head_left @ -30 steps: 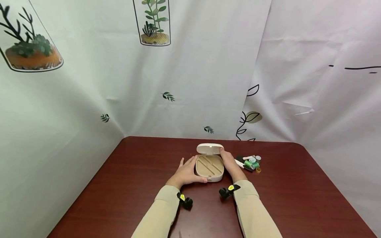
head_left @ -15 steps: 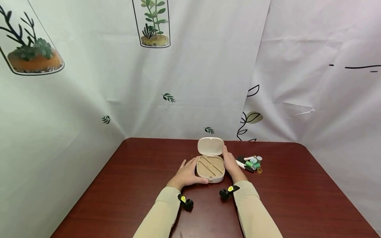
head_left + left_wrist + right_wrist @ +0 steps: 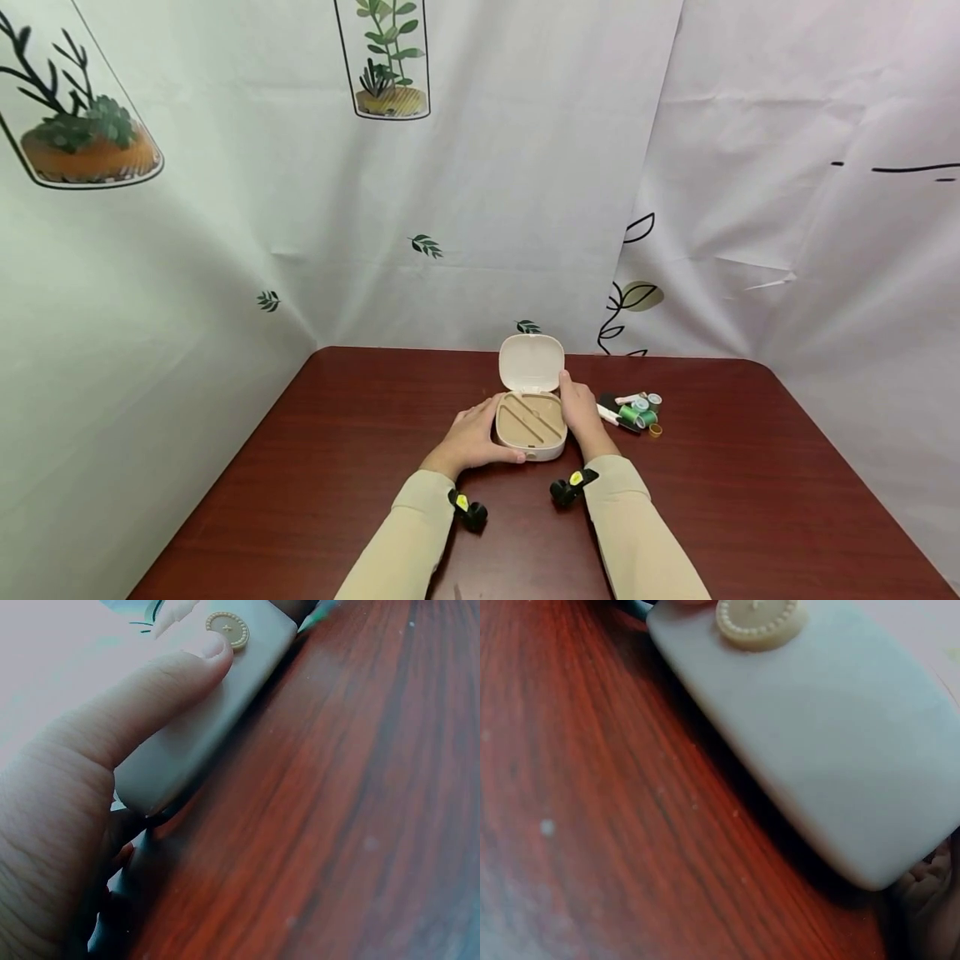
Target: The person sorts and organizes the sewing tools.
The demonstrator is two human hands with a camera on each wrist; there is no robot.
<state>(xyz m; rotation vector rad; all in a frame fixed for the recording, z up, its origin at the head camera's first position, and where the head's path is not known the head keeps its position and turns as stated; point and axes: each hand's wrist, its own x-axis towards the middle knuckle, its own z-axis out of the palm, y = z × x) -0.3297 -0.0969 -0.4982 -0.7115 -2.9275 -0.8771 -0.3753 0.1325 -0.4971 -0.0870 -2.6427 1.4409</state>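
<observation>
A small off-white sewing case [image 3: 546, 454] with a beige tray [image 3: 517, 429] divided by slanted ridges sits on the table, its lid [image 3: 531, 362] raised at the back. My left hand [image 3: 472, 435] grips the left side, its thumb across the front beside a round, button-shaped catch [image 3: 227, 630]. Along the right side lies my right hand [image 3: 581, 412], fingertips right at the lid's lower right edge. In the right wrist view the case's front [image 3: 817, 742] fills much of the picture, and part of the right hand shows dimly at its lower right corner.
Right of the case lie several thread spools [image 3: 641, 412], a white-handled tool [image 3: 609, 414], dark flat items and a small yellowish ring [image 3: 656, 431]. The reddish-brown table [image 3: 750, 500] ends at the back against a printed white cloth [image 3: 487, 208].
The lid has swung further up and back, from partly raised to standing upright. My right hand has stayed beside its edge; my left hand keeps its grip on the case.
</observation>
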